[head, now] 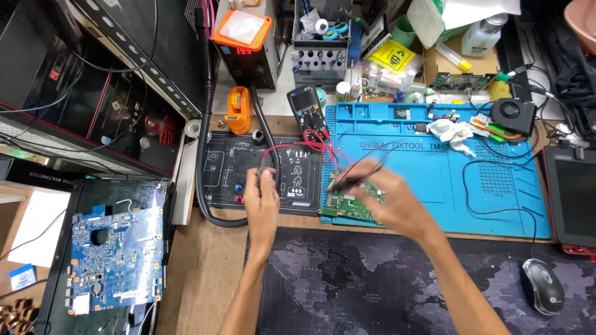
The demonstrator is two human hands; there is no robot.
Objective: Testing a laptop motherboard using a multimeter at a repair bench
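My left hand rests on the black mat, its fingers pinching a probe with a red lead. My right hand is blurred and holds a thin black probe, tip down on a green circuit board at the lower left corner of the blue work mat. Red and black leads run up to a dark multimeter standing between the two mats.
A blue laptop board lies on an opened laptop at the left. An orange-topped station, tool rack, fan, crumpled tissue, tablet and mouse surround the mats. A dark map-print pad covers the front.
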